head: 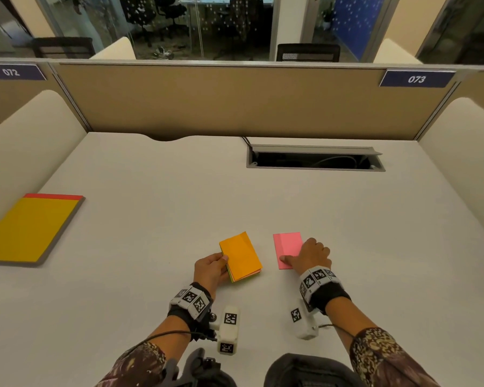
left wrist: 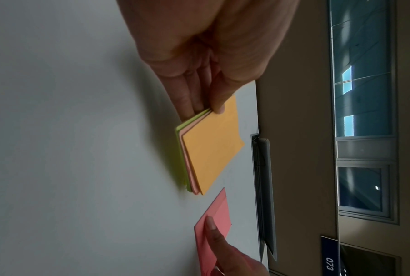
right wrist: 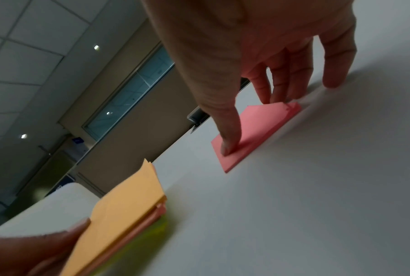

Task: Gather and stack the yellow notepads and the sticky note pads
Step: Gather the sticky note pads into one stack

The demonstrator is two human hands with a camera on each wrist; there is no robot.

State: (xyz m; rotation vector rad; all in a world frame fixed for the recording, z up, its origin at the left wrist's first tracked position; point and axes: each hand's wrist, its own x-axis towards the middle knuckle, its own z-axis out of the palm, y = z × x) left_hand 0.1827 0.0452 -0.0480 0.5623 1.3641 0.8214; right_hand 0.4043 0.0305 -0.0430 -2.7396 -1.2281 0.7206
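Pinching orange-topped stack (head: 242, 256), left hand (head: 210, 270) readies base; right hand (head: 310, 255) grips pink pad (head: 287, 245), likely to add atop

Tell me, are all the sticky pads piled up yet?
Partly. Orange, pink and green pads already sit as one stack, pinched by the left hand. The right hand is gripping the loose pink pad on the desk. Left: add it, then join the yellow notepad lying far off to the left.
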